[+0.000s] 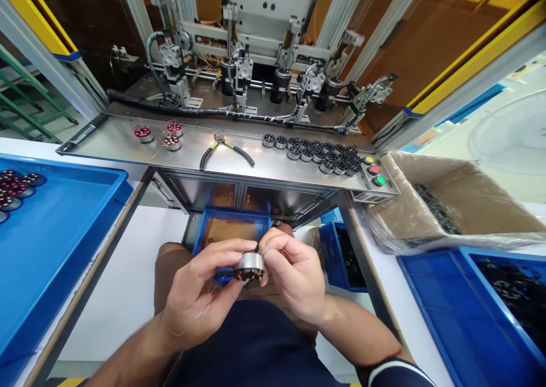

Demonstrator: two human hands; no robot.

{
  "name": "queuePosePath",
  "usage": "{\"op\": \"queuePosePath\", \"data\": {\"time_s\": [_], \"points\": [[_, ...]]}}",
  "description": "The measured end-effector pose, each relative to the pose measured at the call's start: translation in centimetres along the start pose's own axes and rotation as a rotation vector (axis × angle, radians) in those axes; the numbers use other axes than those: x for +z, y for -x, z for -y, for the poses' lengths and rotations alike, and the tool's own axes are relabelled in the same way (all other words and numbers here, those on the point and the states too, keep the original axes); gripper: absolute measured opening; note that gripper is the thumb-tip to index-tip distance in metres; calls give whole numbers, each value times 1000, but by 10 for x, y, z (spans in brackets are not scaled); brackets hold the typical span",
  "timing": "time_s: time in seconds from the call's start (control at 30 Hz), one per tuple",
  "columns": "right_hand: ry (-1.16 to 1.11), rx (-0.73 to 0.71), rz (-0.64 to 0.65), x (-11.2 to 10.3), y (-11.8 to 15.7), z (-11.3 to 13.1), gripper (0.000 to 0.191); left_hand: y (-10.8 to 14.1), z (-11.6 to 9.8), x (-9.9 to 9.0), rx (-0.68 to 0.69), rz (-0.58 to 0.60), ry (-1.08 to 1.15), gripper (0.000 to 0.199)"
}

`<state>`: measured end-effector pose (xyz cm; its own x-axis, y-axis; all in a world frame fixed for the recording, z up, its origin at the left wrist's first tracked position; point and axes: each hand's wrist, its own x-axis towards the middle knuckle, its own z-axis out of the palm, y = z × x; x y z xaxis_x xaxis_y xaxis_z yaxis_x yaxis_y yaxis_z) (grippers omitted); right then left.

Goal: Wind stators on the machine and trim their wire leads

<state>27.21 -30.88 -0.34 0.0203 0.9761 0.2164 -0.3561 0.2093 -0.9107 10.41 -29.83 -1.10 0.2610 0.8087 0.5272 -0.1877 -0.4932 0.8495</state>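
Note:
A motor stator [249,264] with a silver ring and copper windings is held in front of my body, its ring turned on its side. My left hand [205,287] grips it between thumb and fingers from the left. At its right edge, my right hand [294,273] is closed in a pinch, and a thin copper wire shows by the fingers. Beyond my hands, a pair of cutting pliers [226,150] lies on the metal bench with handles spread. Several wound stators [172,141] with loose wire ends sit to the left of the pliers.
Black plastic parts [326,155] stand in rows on the metal bench [239,176], beside coloured push buttons [374,170]. Behind rises a winding machine [279,79]. Blue trays [85,205] flank me, and a lined cardboard box [482,199] stands right. Below my hands is a blue bin [200,227].

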Motion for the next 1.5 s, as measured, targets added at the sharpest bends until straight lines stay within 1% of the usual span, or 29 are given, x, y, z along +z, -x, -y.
{"op": "queuePosePath", "data": {"time_s": [0.07, 0.13, 0.2, 0.23, 0.27, 0.3, 0.37, 0.4, 0.43, 0.5, 0.57, 0.6, 0.7, 0.73, 0.77, 0.8, 0.87, 0.97, 1.03, 1.13, 1.2, 1.3, 1.37, 1.4, 1.43, 1.5], "points": [[154, -124, -2, -2, -2, 6, 16, 3, -2, 1, -59, -15, 55, 65], [348, -301, 27, -6, -5, 12, 14, 3, -4, 1, -137, -26, 146, 63], [510, -479, 94, -12, -8, 18, 9, 1, -4, 0, -242, -30, 275, 69], [572, -548, 135, -15, -10, 20, 6, -2, -3, -1, -325, -16, 353, 73], [624, -602, 172, -17, -11, 23, 5, -6, -2, -1, -432, 24, 441, 73], [669, -645, 203, -20, -12, 24, 6, -10, -2, -1, -557, 89, 532, 67], [736, -712, 237, -23, -14, 26, 8, -17, -1, -1, -785, 230, 683, 49], [751, -743, 244, -24, -15, 27, 10, -20, -1, 0, -850, 274, 732, 43], [753, -771, 252, -25, -16, 27, 12, -21, -1, 2, -877, 282, 757, 38], [729, -808, 276, -28, -17, 28, 17, -22, -1, 4, -844, 219, 746, 29], [703, -795, 285, -33, -18, 28, 25, -21, -1, 6, -787, 162, 706, 24], [694, -778, 268, -36, -19, 29, 33, -20, -1, 6, -767, 145, 687, 22], [677, -722, 197, -43, -22, 33, 70, -17, 0, 5, -732, 125, 653, 23], [678, -712, 209, -44, -24, 34, 75, -16, 0, 4, -724, 125, 642, 23], [679, -706, 244, -44, -25, 36, 74, -15, 0, 4, -715, 128, 631, 23], [680, -705, 293, -43, -27, 38, 67, -14, 0, 4, -709, 131, 620, 23], [675, -722, 368, -39, -29, 41, 48, -13, 0, 4, -707, 131, 604, 24], [672, -756, 366, -34, -28, 42, 23, -13, 0, 4, -704, 133, 604, 26], [688, -768, 348, -33, -26, 43, 15, -13, 0, 6, -683, 127, 613, 25], [748, -759, 333, -31, -21, 45, 16, -13, -1, 9, -643, 86, 655, 22], [817, -713, 299, -29, -18, 48, 19, -14, -2, 11, -596, 60, 709, 29], [889, -634, 252, -24, -16, 53, 20, -17, -5, 14, -476, 15, 836, 42], [895, -621, 299, -21, -18, 58, 19, -19, -6, 14, -418, -37, 914, 48], [896, -630, 341, -20, -20, 60, 19, -20, -5, 14, -418, -55, 936, 51], [900, -647, 387, -18, -21, 62, 19, -21, -3, 14, -446, -52, 944, 54], [913, -689, 467, -16, -23, 66, 21, -19, 4, 14, -536, 8, 936, 54]]}}
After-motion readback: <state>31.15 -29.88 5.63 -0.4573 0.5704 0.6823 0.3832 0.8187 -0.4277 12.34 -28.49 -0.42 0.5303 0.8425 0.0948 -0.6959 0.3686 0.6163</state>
